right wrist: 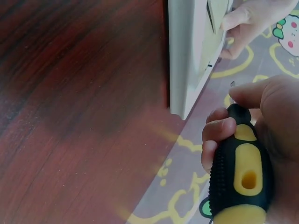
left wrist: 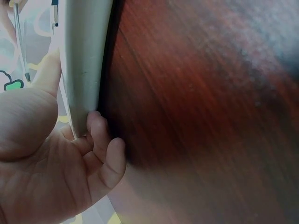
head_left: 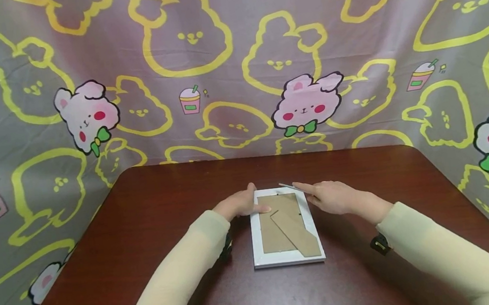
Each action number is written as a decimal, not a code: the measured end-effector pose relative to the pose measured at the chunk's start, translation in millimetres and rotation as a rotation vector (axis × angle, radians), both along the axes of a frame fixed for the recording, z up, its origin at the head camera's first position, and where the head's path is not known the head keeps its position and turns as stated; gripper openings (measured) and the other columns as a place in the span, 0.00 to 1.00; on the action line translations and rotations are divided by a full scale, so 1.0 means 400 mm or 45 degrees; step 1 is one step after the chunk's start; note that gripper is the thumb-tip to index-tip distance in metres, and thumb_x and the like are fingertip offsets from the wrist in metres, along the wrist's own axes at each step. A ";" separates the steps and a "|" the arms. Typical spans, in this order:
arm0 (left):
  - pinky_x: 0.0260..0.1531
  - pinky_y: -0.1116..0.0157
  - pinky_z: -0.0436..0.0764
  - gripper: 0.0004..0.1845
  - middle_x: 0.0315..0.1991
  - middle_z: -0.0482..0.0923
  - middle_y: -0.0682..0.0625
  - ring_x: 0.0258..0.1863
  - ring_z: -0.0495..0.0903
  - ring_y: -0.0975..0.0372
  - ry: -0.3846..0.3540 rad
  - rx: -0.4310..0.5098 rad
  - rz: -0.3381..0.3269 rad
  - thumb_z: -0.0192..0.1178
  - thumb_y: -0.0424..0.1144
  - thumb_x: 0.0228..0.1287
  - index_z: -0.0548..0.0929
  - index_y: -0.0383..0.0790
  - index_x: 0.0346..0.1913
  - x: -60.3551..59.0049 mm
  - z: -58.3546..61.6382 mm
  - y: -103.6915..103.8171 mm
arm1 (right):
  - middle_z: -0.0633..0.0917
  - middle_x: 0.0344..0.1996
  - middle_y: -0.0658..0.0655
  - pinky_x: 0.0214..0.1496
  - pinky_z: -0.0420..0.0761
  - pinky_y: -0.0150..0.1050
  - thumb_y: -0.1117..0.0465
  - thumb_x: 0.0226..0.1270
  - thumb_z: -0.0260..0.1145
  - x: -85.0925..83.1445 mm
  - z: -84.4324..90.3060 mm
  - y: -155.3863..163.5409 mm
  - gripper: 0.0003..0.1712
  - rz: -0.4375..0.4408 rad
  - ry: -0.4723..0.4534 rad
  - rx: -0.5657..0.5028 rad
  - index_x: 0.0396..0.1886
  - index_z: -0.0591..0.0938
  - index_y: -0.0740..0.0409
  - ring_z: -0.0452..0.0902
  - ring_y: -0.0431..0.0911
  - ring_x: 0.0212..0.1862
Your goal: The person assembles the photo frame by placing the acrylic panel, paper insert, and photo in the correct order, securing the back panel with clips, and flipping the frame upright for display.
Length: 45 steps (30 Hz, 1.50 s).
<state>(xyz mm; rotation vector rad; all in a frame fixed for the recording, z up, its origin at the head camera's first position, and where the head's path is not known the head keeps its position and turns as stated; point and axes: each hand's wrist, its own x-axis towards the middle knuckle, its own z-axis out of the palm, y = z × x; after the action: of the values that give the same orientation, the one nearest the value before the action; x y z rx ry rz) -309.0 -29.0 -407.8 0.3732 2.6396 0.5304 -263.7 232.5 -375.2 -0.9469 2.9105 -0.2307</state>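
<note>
Frame [head_left: 283,226] lengthwise fwd, screwdriver [right wrist: 245,163] L-ward

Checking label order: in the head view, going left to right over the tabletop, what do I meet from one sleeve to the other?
Left sleeve → left hand → white frame → right hand → right sleeve

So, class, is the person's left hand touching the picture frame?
Touching. The left wrist view shows the left hand with fingers curled against the white edge of the picture frame.
</note>
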 end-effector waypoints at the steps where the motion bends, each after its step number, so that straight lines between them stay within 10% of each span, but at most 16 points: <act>1: 0.51 0.57 0.74 0.54 0.66 0.66 0.37 0.51 0.76 0.53 0.004 -0.005 -0.003 0.62 0.63 0.59 0.46 0.34 0.75 0.000 0.000 0.001 | 0.71 0.16 0.47 0.23 0.66 0.38 0.64 0.71 0.59 -0.004 -0.002 0.000 0.31 0.007 0.001 -0.004 0.72 0.66 0.54 0.64 0.42 0.21; 8: 0.46 0.58 0.75 0.54 0.65 0.68 0.36 0.46 0.77 0.53 0.018 -0.007 0.004 0.63 0.63 0.58 0.47 0.34 0.74 -0.001 -0.002 0.003 | 0.86 0.40 0.56 0.32 0.75 0.41 0.65 0.69 0.62 -0.021 -0.006 -0.001 0.29 0.059 0.043 -0.013 0.69 0.71 0.55 0.74 0.43 0.29; 16: 0.43 0.58 0.76 0.54 0.64 0.69 0.38 0.41 0.77 0.55 0.000 -0.008 0.011 0.63 0.63 0.59 0.47 0.35 0.74 -0.003 0.003 0.007 | 0.70 0.15 0.46 0.23 0.67 0.37 0.65 0.71 0.60 -0.022 -0.003 -0.004 0.29 0.003 -0.033 -0.021 0.71 0.69 0.54 0.63 0.41 0.19; 45: 0.50 0.57 0.74 0.55 0.65 0.68 0.36 0.48 0.77 0.53 0.022 -0.030 -0.016 0.62 0.64 0.59 0.46 0.34 0.75 0.005 0.000 0.001 | 0.63 0.13 0.46 0.20 0.65 0.35 0.63 0.73 0.57 -0.036 0.003 0.001 0.25 -0.051 -0.219 -0.016 0.67 0.75 0.44 0.57 0.39 0.14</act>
<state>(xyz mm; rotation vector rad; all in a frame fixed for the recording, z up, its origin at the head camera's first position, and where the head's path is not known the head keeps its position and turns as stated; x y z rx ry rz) -307.0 -28.6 -407.7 0.3886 2.6556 0.4934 -278.0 233.1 -374.1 -0.8269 2.7750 -0.3164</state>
